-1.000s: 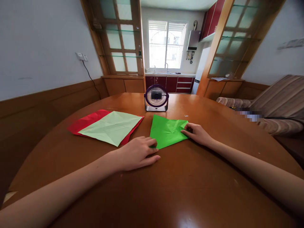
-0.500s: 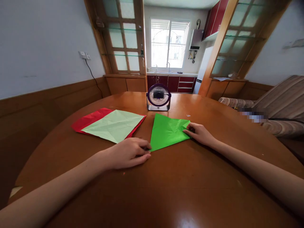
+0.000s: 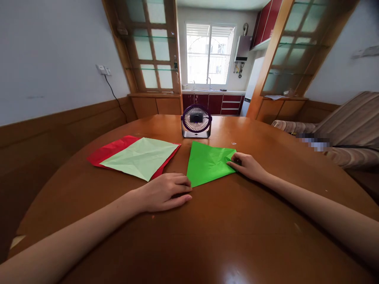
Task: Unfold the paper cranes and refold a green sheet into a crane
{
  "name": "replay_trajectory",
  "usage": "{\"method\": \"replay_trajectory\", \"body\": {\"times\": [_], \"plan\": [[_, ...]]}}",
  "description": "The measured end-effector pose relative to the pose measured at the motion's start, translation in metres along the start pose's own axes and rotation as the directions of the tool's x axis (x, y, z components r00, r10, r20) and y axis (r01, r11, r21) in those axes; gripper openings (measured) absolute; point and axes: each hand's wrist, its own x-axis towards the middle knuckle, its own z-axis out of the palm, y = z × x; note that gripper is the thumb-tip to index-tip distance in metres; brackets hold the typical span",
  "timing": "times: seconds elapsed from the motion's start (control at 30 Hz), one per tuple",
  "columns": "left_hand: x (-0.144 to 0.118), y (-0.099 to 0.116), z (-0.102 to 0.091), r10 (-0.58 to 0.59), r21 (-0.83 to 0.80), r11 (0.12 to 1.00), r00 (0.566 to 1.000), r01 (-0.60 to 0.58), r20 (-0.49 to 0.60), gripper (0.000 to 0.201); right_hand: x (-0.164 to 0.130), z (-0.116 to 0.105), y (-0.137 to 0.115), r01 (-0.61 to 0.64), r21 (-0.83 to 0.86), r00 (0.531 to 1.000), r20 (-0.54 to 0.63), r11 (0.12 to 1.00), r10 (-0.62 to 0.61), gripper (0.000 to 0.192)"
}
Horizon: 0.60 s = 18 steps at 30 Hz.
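Note:
A bright green sheet of paper (image 3: 207, 163) with creases lies on the wooden table in front of me. Its right corner is pinched between the thumb and fingers of my right hand (image 3: 247, 165), which bends that corner up a little. My left hand (image 3: 166, 191) rests on the table at the sheet's near left corner. Its fingertips touch the corner, while the thumb lies apart from the fingers. Beyond my left hand, a pale green sheet of paper (image 3: 139, 156) lies on top of a red sheet of paper (image 3: 108, 152).
A small purple desk fan (image 3: 196, 120) stands on the table (image 3: 213, 236) behind the papers. To the right of the table is a striped sofa (image 3: 352, 130). A cord (image 3: 114, 94) hangs from the wall socket at left.
My left hand has slid slightly right at the green sheet's near corner, and its thumb has moved away from the fingers. My right hand keeps its pinch.

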Motion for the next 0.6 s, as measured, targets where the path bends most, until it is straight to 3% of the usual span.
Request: {"method": "replay_trajectory", "body": {"times": [0.6], "plan": [[0.050,-0.010,0.020,-0.018,0.054,0.998,0.997,0.014,0.072,0.038,0.000,0.001,0.001,0.007,-0.009,1.000,0.001,1.000,-0.007,0.025]]}}
